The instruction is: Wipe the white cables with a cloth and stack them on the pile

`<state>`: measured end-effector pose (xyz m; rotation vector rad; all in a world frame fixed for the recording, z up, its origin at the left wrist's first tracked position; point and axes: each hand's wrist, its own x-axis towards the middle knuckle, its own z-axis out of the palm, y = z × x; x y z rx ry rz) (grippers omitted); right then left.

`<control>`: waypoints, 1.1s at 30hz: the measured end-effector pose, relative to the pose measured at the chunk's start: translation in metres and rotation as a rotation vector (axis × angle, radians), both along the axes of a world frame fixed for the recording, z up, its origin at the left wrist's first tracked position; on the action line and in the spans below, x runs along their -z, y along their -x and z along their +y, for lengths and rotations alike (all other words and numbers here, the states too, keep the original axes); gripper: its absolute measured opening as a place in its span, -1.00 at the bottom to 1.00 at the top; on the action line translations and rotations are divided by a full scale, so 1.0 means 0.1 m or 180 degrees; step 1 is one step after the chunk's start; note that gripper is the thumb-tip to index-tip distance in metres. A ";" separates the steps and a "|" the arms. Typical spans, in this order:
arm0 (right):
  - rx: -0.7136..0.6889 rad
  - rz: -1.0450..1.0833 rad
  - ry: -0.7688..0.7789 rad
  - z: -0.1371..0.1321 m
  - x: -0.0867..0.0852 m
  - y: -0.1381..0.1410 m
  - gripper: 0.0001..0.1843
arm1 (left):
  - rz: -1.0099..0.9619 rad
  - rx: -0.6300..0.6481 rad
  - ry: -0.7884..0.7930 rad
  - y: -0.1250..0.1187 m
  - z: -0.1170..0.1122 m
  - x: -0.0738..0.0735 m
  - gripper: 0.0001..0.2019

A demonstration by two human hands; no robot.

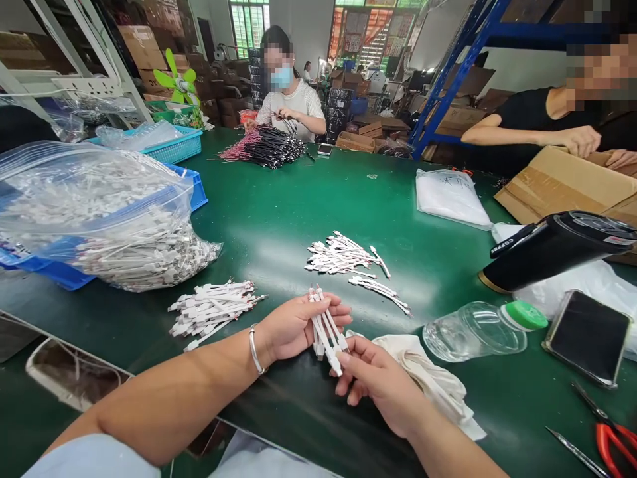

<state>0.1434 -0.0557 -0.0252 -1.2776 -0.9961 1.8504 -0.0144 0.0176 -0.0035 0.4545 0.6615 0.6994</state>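
Forearms enter from the bottom edge; left hand (298, 325), silver bangle (255, 350) at the wrist, has its fingers (334, 315) clenched around a small bundle of white cable pieces (324, 326), held just above the green tabletop (279, 199); right hand (378, 392) grasps the bundle's lower end between thumb and fingers (346, 386); cream cloth (418, 372) lies just beside and under the right hand; loose white cable pieces (212, 312) sit left of the left hand, more (343, 255) straight ahead; clear plastic bottle (475, 330) with a green cap lies on its side right of the cloth, then a black phone (587, 338); red-handled scissors (612, 445) at the lower right corner; large zip bag of white cable pieces (94, 212) rests on a blue crate (196, 189) at left; across the tabletop, a co-worker's hands (286, 116) work near a bundle of black-and-pink wires (261, 147); another co-worker's hand (582, 141) rests on a cardboard box (567, 179).
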 end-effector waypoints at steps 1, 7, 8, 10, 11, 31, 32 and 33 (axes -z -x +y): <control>0.0031 -0.0020 -0.0010 0.00 -0.01 0.00 -0.68 | 0.0012 -0.0015 0.0027 0.00 0.01 0.00 -0.93; 0.0338 -0.0381 -0.0177 0.02 -0.03 0.01 -0.63 | 0.0028 -0.0080 0.0215 0.01 0.03 -0.02 -0.82; 0.0380 -0.0446 -0.0205 0.01 -0.03 0.01 -0.62 | -0.0012 -0.0077 0.0233 0.01 0.03 -0.02 -0.81; 0.0459 -0.0504 -0.0232 0.01 -0.03 0.02 -0.60 | -0.0094 -0.0067 0.0249 0.02 0.04 -0.02 -0.80; 0.0492 -0.0508 -0.0237 0.01 -0.03 0.02 -0.60 | -0.0126 -0.0061 0.0251 0.02 0.04 -0.02 -0.80; 0.0115 -0.0105 -0.0008 0.01 -0.01 0.03 -0.59 | -0.0077 0.0037 0.0221 -0.01 0.02 0.01 -0.77; 0.0139 -0.0136 -0.0024 0.01 -0.01 0.03 -0.59 | -0.0095 0.0043 0.0217 -0.01 0.03 0.02 -0.78; 0.0172 -0.0163 -0.0033 0.01 -0.01 0.03 -0.59 | -0.0118 0.0051 0.0214 0.00 0.03 0.03 -0.78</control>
